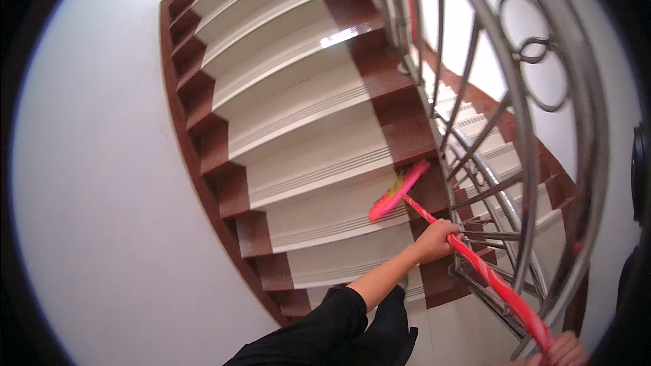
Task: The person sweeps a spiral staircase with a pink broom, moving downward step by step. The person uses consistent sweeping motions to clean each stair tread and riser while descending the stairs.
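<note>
A broom with a red and white striped handle (488, 272) and a pink head (407, 190) slants across the lower right. My left hand (438, 241) grips the handle partway down, close beside the metal railing. At the bottom right, my right hand (565, 351) is closed around the upper part of the handle, partly cut off by the picture's edge. The broom's red and yellow-green bristles (381, 206) are over a cream stair tread (335, 223), near its brown end; whether they touch it I cannot tell.
Cream and brown stairs (300, 127) rise ahead of me. A metal railing (526, 162) with bars and rings runs along the right, with another flight (488, 137) beyond it. A white wall (96, 162) stands on the left. My legs (389, 325) are at the lowest steps.
</note>
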A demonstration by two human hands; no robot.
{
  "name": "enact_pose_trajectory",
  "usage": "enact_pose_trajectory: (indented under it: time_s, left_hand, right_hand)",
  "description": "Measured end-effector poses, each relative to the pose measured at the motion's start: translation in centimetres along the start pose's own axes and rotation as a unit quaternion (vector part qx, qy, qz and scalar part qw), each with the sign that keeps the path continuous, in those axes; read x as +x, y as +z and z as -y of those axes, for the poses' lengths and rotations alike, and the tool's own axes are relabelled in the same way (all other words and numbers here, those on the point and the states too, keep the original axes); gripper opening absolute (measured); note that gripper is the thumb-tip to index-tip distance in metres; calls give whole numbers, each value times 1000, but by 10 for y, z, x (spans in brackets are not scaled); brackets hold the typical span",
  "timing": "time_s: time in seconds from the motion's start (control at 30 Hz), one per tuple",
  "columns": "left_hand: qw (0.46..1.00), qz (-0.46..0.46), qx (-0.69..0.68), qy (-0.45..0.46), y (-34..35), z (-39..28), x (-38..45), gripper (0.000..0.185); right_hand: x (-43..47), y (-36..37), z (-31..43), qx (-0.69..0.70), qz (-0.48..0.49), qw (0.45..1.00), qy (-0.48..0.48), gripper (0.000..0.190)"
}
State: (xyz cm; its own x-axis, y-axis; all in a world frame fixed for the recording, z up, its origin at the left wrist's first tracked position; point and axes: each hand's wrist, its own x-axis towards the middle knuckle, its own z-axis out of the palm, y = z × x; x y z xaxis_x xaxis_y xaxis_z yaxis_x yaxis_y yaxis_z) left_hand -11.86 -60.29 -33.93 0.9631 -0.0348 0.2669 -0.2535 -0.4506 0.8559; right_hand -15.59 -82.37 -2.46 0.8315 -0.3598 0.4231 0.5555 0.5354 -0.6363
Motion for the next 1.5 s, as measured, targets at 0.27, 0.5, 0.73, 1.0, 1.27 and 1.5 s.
enact_pose_trajectory:
  time_s: [0.27, 0.5, 0.73, 1.0, 1.27, 1.5]
  left_hand:
    - [962, -191, 155, -121, -121, 80, -148, 29]
    - [910, -270, 250, -190, -140, 95, -269, 23]
    - [863, -210, 284, -361, -221, 80, -408, 28]
    - [958, -82, 241, -133, -148, 18, -288, 27]
    - [991, 54, -55, 113, 12, -49, -105, 26]
    - [986, 63, -42, 150, 70, 1, -30, 19]
  right_hand:
    - [-68, 40, -140, 48, 115, 984, 129, 31]
    - [-144, 38, -168, 70, 245, 945, 206, 32]
    - [-254, 55, -178, 141, 318, 855, 385, 30]
    - [-202, -43, -132, 219, 328, 861, 320, 19]
    - [-84, -100, 40, -17, 443, 896, 31, 16]
    - [-119, -98, -12, -84, -156, 984, -34, 37]
